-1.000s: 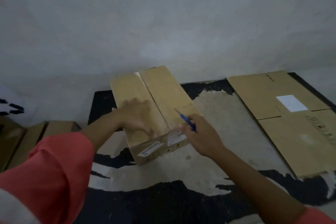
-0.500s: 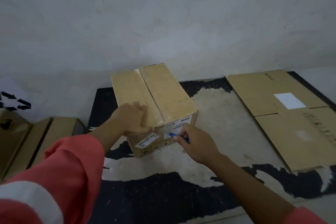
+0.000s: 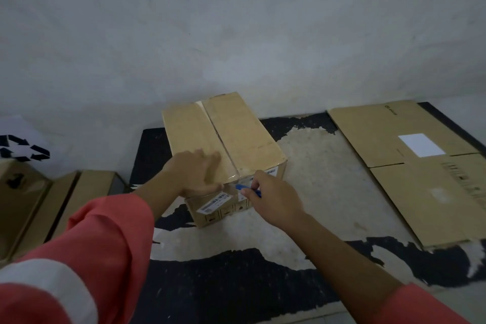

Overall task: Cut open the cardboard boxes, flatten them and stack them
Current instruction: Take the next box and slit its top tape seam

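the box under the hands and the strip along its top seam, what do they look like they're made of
The box looks like plain brown corrugated cardboard, matte, with creased flap edges. The strip along its seam appears to be clear plastic packing tape: it is glossy and catches light near the front edge. The blue tool in the right hand looks plastic, though it is too small to be sure.

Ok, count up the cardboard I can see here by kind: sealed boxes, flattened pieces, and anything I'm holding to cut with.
Taped-up box under the hands: 1, the box, left hand resting on top.
Boxes at the left edge, state unclear: 2, one, another.
Flattened cardboard at right: 1 pile, sheet count unclear.
Blue cutter in right hand: 1.
Total: 5.
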